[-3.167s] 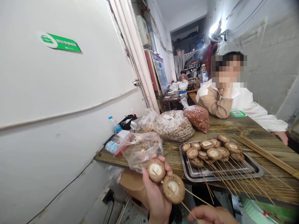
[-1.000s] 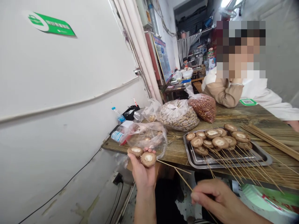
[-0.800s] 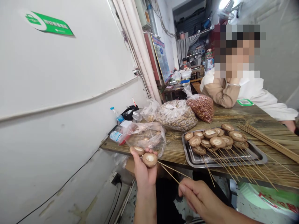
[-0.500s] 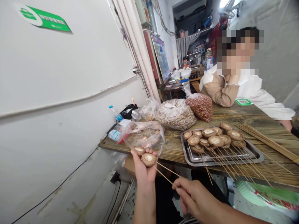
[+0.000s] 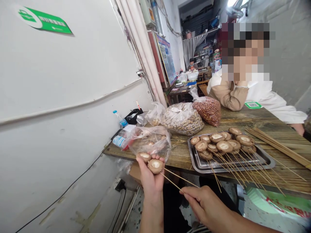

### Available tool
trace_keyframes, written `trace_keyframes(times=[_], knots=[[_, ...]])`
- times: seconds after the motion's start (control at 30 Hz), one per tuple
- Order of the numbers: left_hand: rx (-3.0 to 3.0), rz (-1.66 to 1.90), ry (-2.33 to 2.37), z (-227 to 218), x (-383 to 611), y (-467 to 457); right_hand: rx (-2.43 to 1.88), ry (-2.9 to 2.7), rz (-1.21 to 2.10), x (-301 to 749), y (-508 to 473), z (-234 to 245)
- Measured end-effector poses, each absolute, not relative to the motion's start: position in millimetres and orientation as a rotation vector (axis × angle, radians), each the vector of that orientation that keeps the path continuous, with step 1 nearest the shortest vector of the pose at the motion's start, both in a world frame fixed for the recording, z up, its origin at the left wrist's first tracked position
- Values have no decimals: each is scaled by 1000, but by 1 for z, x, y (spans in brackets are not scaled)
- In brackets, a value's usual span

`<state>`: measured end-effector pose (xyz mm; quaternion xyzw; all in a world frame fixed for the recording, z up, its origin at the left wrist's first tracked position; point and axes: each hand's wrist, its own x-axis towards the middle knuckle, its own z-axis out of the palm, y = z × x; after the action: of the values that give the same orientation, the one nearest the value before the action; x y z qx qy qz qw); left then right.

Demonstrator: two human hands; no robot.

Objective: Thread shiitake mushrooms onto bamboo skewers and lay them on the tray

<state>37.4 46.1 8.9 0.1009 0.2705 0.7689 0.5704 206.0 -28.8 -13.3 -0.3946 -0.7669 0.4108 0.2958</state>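
Low in the middle of the frame, the left hand [image 5: 151, 177] is raised palm-up with its fingers curled around two mushrooms [image 5: 155, 165] (caps down, pale cut stems facing the camera), one at the fingertips and the other just behind it to the left. Two thin bamboo skewers [image 5: 178, 177] run from these mushrooms down and to the right, into the right hand [image 5: 206, 204], which sits at the bottom centre-right and pinches the skewer ends between thumb and fingers; how many sticks that pinch takes in cannot be told.

Both hands hang just in front of the near edge of a wooden table [image 5: 245, 124]. Right behind the left hand, at the table's near-left corner, lies a clear plastic bag [image 5: 150, 140] with more mushrooms inside. To the right of centre sits a metal tray [image 5: 201, 165] loaded with skewered mushrooms, their sticks fanning out over its near rim toward the lower right. A bundle of bare skewers [image 5: 277, 146] lies on the table at the right edge of the frame. Farther back, at centre, stand two knotted bags of nuts [image 5: 183, 118], one pale and one reddish. A person in a white and tan top [image 5: 257, 97] leans on the far side of the table, upper right.
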Motion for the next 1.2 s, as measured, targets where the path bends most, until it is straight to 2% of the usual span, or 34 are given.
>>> trace_keyframes(times=[1.2], knots=[[605,1824,520,-1,67,33,-1005,-1972,951,198,-21,-18]])
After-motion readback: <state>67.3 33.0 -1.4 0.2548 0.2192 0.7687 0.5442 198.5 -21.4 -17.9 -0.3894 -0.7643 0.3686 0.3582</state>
